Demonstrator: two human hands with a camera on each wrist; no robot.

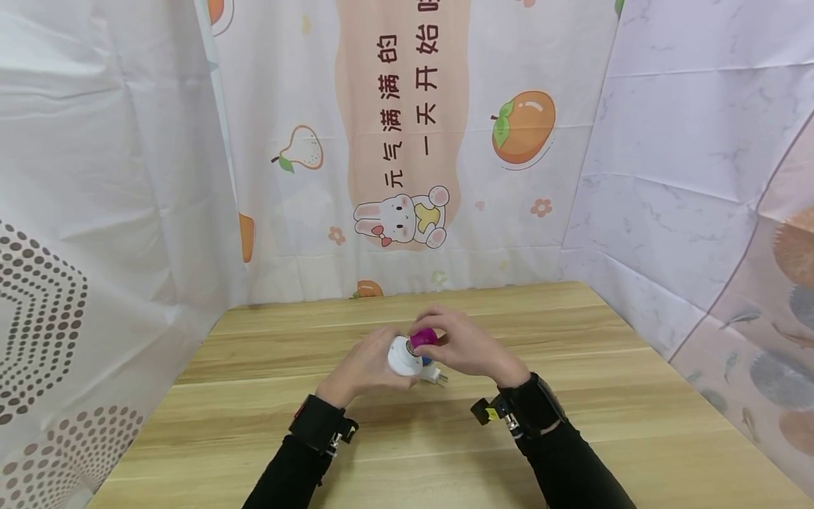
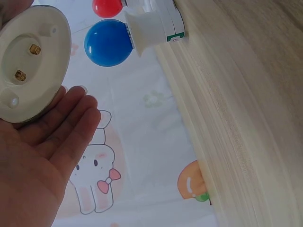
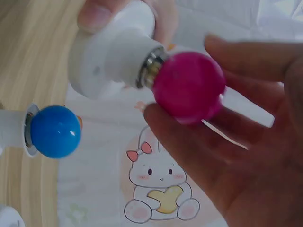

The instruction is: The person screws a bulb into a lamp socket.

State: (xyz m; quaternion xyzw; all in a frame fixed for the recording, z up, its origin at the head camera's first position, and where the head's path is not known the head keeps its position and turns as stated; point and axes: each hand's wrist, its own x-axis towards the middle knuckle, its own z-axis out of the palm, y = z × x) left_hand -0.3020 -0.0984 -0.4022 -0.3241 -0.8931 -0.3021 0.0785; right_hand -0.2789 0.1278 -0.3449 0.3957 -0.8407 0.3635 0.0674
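A round white lamp socket is gripped by my left hand, held up over the table. Its flat back, with two brass screws, faces the left wrist camera, the fingers lying along its rim. A magenta bulb sits at the socket's mouth, its metal base partly showing. My right hand has its fingers and thumb around the bulb; in the right wrist view the index fingertip is at the bulb's lower edge and the thumb near its upper side.
Beyond the hands, a blue bulb is in a white holder on the wooden table. A red bulb shows beside it. A white two-pin plug is partly hidden by the socket. Printed curtains enclose the table's back and sides.
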